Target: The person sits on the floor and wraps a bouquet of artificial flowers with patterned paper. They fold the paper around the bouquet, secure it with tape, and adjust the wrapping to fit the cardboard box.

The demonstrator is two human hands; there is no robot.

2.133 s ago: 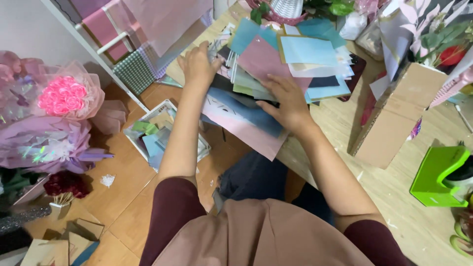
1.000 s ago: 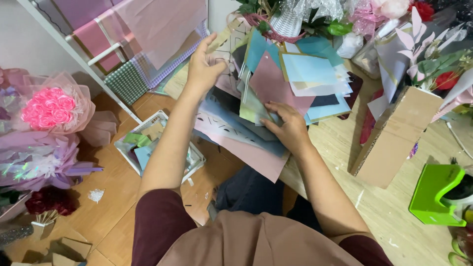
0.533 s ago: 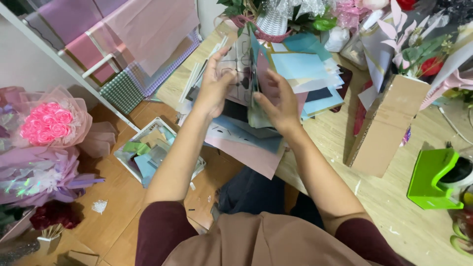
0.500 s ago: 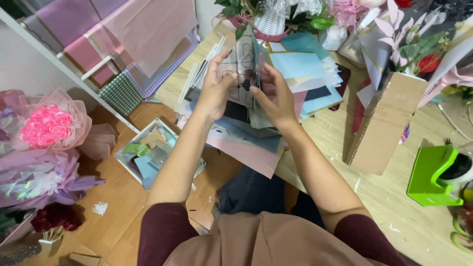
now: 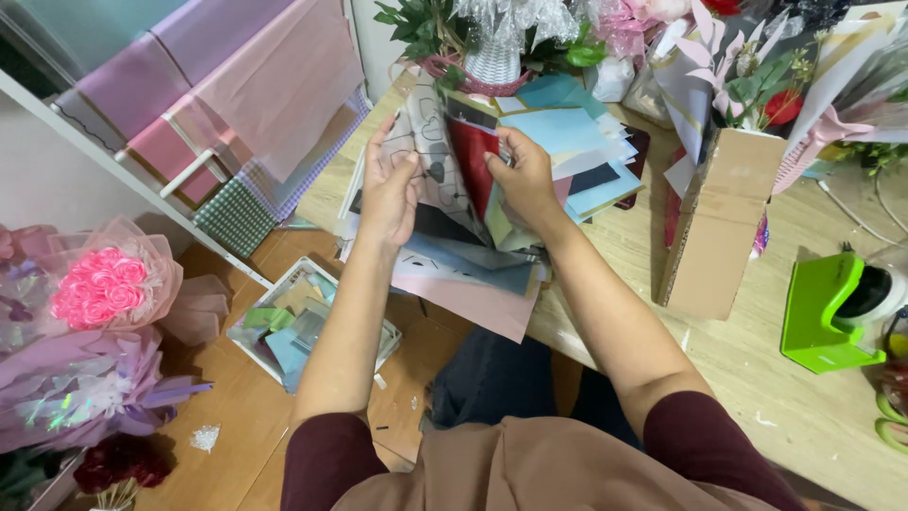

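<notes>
Upper centre of the frame, both hands lift a sheaf of paper sheets (image 5: 452, 161) on edge above the pile (image 5: 473, 274) on the tabletop (image 5: 757, 369). The left hand (image 5: 388, 189) grips the sheaf's left side, fingers (image 5: 378, 142) curled over its top edge. The right hand (image 5: 520, 180) pinches sheets from the right, thumb in front, a dark red sheet (image 5: 471, 156) just beside its fingers. A cardboard box (image 5: 719, 218) stands to the right.
</notes>
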